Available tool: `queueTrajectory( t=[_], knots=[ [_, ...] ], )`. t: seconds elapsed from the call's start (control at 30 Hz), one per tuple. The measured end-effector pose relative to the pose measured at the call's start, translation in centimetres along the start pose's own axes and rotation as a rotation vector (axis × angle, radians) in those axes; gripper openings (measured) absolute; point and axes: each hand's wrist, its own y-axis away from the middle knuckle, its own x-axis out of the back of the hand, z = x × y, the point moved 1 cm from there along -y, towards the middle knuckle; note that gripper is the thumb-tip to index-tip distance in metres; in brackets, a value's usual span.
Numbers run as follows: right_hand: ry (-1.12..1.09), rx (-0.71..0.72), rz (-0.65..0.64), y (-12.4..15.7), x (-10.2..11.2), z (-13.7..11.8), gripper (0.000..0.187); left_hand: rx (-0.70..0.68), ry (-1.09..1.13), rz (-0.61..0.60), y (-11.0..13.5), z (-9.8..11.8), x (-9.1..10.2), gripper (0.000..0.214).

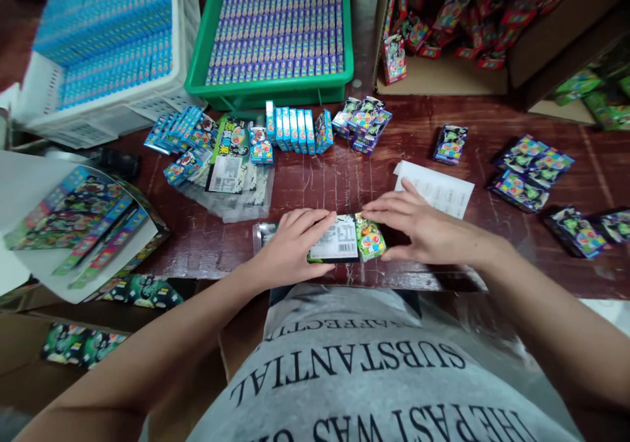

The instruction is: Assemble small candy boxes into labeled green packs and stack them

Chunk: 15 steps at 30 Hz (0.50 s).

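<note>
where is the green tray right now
In the head view, the green tray stands toward the back of the table, left of centre, just right of the white crate and behind the row of upright blue boxes.

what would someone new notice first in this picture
Probably the green tray at the top centre, packed with rows of purple boxes, with a white crate of blue boxes to its left. Next, near the front edge of the table, the left hand rests on a labelled packet and the right hand touches a small green box beside it.
</note>
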Motion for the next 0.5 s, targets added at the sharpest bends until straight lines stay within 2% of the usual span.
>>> queueTrajectory(
  t=[0.07, 0.13, 0.23, 0.43, 0.5],
  knots=[
    [0.038, 0.006, 0.047, -0.4, 1.8, 0.3, 0.070, 0.026, -0.020, 0.053, -0.6, 0.2, 0.8, 0.088],
    [0.098, -0.052, 0.169, -0.7, 2.9, 0.4, 0.069, 0.054, -0.023, 0.107, -1.1, 0.4, 1.3, 0.089],
    [0.137, -0.127, 0.266, -1.0, 2.9, 0.2, 0.071, 0.087, -0.013, 0.167, -1.4, 0.4, 1.5, 0.091],
    [-0.025, -0.032, 0.068, -1.3, 2.4, -0.4, 0.068, 0.109, 0.013, 0.193, -2.4, 1.5, 1.1, 0.090],
    [-0.102, -0.031, 0.090, -1.5, 2.5, -0.3, 0.077, 0.184, 0.064, 0.231, -3.4, 2.4, 1.0, 0.092]
  ],
)
